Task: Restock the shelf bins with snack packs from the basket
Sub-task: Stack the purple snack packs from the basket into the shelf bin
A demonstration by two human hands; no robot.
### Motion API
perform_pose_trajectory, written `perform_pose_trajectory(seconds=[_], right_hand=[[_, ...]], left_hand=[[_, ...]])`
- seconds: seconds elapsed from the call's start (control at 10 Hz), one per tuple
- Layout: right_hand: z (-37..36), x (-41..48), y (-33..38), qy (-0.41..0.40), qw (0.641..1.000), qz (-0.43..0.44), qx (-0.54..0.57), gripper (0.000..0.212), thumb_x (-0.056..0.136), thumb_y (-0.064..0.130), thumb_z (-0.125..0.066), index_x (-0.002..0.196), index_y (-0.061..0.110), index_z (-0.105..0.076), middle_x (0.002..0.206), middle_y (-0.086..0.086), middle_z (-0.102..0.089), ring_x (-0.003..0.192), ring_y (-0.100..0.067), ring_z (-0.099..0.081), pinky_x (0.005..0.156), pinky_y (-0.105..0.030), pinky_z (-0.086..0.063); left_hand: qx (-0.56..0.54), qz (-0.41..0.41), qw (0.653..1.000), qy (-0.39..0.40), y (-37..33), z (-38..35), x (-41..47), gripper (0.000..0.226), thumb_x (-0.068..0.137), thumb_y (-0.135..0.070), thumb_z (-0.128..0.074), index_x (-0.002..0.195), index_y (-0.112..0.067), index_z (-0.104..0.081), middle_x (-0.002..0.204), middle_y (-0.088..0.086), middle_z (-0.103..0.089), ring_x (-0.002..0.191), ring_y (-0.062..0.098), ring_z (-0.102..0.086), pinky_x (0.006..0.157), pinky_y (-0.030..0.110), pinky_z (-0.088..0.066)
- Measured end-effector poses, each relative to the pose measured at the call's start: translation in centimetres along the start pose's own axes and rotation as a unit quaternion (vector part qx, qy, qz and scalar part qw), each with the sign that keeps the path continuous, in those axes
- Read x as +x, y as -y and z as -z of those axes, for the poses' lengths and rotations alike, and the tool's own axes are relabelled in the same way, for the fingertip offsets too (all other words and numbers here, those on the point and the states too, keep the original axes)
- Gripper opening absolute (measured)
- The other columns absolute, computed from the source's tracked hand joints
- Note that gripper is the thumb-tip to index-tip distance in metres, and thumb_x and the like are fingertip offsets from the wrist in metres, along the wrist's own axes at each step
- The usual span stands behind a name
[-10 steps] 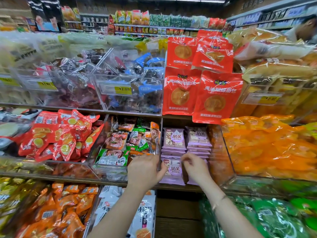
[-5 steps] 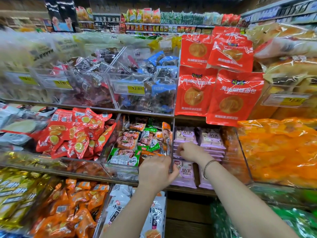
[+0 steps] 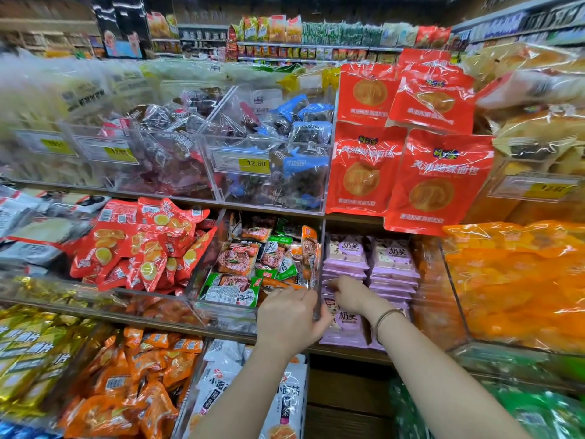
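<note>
Snack packs (image 3: 392, 258), purple, lay stacked flat in two rows right of the clear divider (image 3: 322, 236), likely so labels faced up. Right hand (image 3: 351, 294), wrist bent, reached in just beside the divider, fingertips pinching the left row's pack edges. Left hand (image 3: 289, 318), fingers curled round the divider's front edge, apparently steadied it. Basket not seen.

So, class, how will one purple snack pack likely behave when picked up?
Probably light and floppy: the purple packs are thin, flat film pouches. Likely slippery, as the wrap looks smooth. Unlikely to roll; they lie stacked flat, though a pushed stack might slide.
</note>
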State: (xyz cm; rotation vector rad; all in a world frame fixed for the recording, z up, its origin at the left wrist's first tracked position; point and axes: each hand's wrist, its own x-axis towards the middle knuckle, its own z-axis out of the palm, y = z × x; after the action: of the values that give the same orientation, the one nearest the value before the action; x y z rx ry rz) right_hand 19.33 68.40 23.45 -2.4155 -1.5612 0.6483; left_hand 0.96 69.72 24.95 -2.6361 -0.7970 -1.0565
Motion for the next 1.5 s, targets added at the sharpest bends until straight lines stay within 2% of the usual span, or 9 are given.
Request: perform_pose_trajectory(seconds=[0.3, 0.6, 0.8, 1.0, 1.1, 1.2, 1.3, 1.4, 1.5], right_hand=[[2.5, -5.6, -5.7, -0.066, 0.996, -0.047, 0.041, 0.029, 0.092, 0.013, -0.04, 0.082, 0.027, -0.063, 0.09, 0.0, -0.066, 0.073, -0.021, -0.062, 0.061, -0.031, -0.046], [-3.8, -16.5, -4.4, -0.209, 0.944, -0.08, 0.243, 0.018, 0.094, 0.016, -0.05, 0.106, 0.02, -0.063, 0.094, 0.001, -0.065, 0.08, -0.013, -0.059, 0.067, -0.02, -0.042], [-13.6, -28.6, -5.4, -0.24, 0.876, -0.185, 0.375, 0.019, 0.092, 0.008, -0.053, 0.092, 0.025, -0.062, 0.09, 0.007, -0.066, 0.086, -0.008, -0.062, 0.074, -0.009, -0.044], [-24.2, -41.0, -7.6, -0.227, 0.817, -0.342, 0.404, 0.011, 0.091, 0.001, -0.055, 0.091, 0.002, -0.066, 0.081, -0.009, -0.064, 0.075, -0.015, -0.057, 0.075, -0.029, -0.044], [-28.7, -47.1, -8.5, -0.19, 0.804, -0.411, 0.386, 0.016, 0.093, 0.005, -0.054, 0.081, 0.013, -0.063, 0.077, -0.002, -0.06, 0.074, -0.011, -0.053, 0.063, -0.019, -0.037], [-32.7, -53.0, -10.4, -0.141, 0.794, -0.475, 0.352, 0.027, 0.093, 0.009, -0.05, 0.067, 0.015, -0.048, 0.072, -0.007, -0.051, 0.073, -0.012, -0.046, 0.06, -0.028, -0.026], [-36.1, -58.9, -13.0, -0.097, 0.768, -0.534, 0.339, 0.034, 0.094, 0.012, -0.048, 0.06, 0.017, -0.043, 0.071, -0.008, -0.049, 0.073, -0.012, -0.045, 0.06, -0.027, -0.026], [-38.9, -64.7, -16.6, -0.079, 0.746, -0.544, 0.375, 0.034, 0.09, 0.003, -0.048, 0.058, 0.014, -0.042, 0.068, -0.013, -0.046, 0.072, -0.014, -0.042, 0.059, -0.028, -0.029], [-40.0, -70.1, -20.6, -0.056, 0.738, -0.556, 0.377, 0.038, 0.092, 0.006, -0.046, 0.059, 0.022, -0.037, 0.062, -0.003, -0.041, 0.076, -0.017, -0.04, 0.059, -0.025, -0.03]], left_hand=[[0.001, -0.013, 1.0, -0.016, 0.2, -0.3, 0.0, 0.029, 0.074, -0.037, -0.053, 0.048, -0.022, -0.05, 0.045, -0.008, -0.049, 0.042, 0.014, -0.046, 0.047, 0.019, -0.024], [-0.013, 0.009, 1.0, 0.011, -0.1, 0.5, 0.0, 0.026, 0.076, -0.039, -0.053, 0.062, -0.017, -0.047, 0.057, 0.001, -0.049, 0.053, 0.022, -0.051, 0.043, 0.025, -0.033], [-0.247, 0.098, 0.963, -0.04, -2.2, 2.0, -3.7, 0.035, 0.085, -0.038, -0.05, 0.1, -0.006, -0.052, 0.097, 0.012, -0.052, 0.095, 0.03, -0.045, 0.082, 0.035, -0.033], [-0.425, 0.129, 0.851, 0.28, -10.7, 4.4, -19.9, 0.014, 0.092, -0.013, -0.059, 0.104, -0.018, -0.055, 0.103, 0.003, -0.059, 0.102, 0.023, -0.056, 0.074, 0.008, -0.036], [-0.351, 0.134, 0.703, 0.604, -14.4, 4.9, -27.2, 0.022, 0.098, -0.027, -0.048, 0.117, -0.019, -0.056, 0.123, 0.004, -0.056, 0.119, 0.024, -0.054, 0.087, 0.016, -0.04], [-0.295, 0.056, 0.605, 0.737, -18.0, 4.7, -33.3, 0.012, 0.099, -0.038, -0.044, 0.094, -0.032, -0.053, 0.1, -0.016, -0.049, 0.095, 0.006, -0.051, 0.074, 0.012, -0.037], [-0.251, 0.057, 0.602, 0.756, -21.8, 5.0, -38.2, 0.014, 0.098, -0.033, -0.049, 0.083, -0.032, -0.048, 0.104, -0.004, -0.049, 0.093, 0.006, -0.046, 0.061, 0.002, -0.031], [-0.213, 0.036, 0.625, 0.75, -25.5, 4.7, -42.7, 0.038, 0.098, -0.03, -0.049, 0.129, -0.009, -0.053, 0.134, 0.009, -0.052, 0.123, 0.02, -0.05, 0.094, 0.022, -0.04], [-0.198, 0.087, 0.616, 0.758, -29.8, 5.3, -46.0, 0.039, 0.099, -0.029, -0.046, 0.126, -0.003, -0.056, 0.124, 0.008, -0.058, 0.122, 0.025, -0.052, 0.088, 0.026, -0.039]])
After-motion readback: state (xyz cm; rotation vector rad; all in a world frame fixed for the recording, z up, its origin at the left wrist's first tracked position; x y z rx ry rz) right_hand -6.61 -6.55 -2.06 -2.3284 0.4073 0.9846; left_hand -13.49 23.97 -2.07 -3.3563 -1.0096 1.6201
